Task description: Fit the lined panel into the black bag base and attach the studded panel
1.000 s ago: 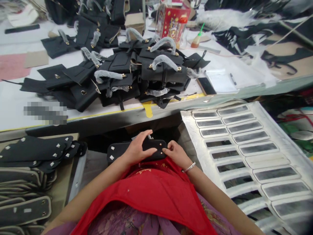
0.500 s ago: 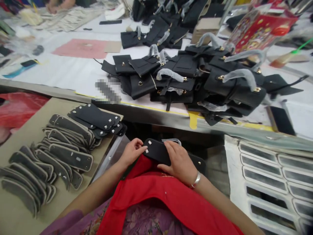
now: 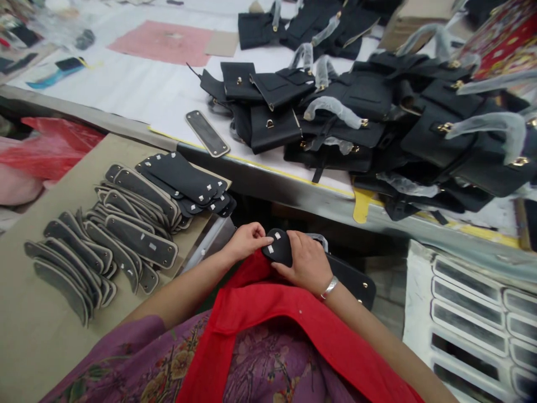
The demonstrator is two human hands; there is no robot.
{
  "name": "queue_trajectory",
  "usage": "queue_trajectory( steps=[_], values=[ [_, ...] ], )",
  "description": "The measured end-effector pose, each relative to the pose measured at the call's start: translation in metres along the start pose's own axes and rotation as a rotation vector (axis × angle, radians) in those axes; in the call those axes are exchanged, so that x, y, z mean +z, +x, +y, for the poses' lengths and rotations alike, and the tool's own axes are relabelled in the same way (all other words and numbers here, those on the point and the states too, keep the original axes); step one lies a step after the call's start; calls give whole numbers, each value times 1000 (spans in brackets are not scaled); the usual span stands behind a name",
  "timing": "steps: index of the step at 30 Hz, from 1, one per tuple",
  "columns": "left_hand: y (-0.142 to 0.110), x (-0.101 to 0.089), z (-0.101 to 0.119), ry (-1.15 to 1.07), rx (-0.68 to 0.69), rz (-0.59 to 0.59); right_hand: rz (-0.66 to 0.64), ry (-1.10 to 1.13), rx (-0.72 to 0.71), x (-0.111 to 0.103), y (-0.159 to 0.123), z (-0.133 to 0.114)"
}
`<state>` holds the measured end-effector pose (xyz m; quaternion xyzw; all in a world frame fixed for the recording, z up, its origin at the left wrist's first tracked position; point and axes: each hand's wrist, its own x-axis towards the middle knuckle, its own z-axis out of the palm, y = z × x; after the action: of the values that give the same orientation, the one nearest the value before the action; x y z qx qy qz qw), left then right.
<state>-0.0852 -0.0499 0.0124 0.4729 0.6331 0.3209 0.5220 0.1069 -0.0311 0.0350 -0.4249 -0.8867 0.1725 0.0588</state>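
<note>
A long black panel (image 3: pixel 277 246) with a rounded end lies across my lap, with small white patches near that end. My right hand (image 3: pixel 308 262), a silver bracelet on its wrist, grips the panel from above, fingers over the far side and thumb on the near edge. My left hand (image 3: pixel 249 242) is closed in a pinch, its thumb tip touching the panel's rounded end by the white patches. What sits between those fingertips is too small to make out. Under and right of the panel is a black piece with gold studs (image 3: pixel 352 280).
Stacked grey panels with pale edges (image 3: pixel 138 240) and black panels (image 3: pixel 180 176) cover a board at left. Black handbags (image 3: pixel 335 129) with plastic-wrapped handles crowd the worktable (image 3: pixel 138 89), beside one loose grey panel (image 3: pixel 207 133). A white slotted sheet (image 3: pixel 423 296) lies at right.
My view has tilted down and turned left, so everything sits differently in frame. Both hands stay at the panel, the right one now closer to its rounded end.
</note>
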Motion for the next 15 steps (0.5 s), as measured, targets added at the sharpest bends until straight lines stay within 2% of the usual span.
queue_trajectory(
  steps=[4, 10, 15],
  values=[
    [3, -2, 1, 17, 0, -38, -18, -6, 3, 0, 1, -1],
    [3, -3, 6, 187, 99, -45, -29, -30, 29, -2, 3, -3],
    [0, -1, 9, 259, 129, -48, -37, -104, 74, -2, 5, -10]
  ],
)
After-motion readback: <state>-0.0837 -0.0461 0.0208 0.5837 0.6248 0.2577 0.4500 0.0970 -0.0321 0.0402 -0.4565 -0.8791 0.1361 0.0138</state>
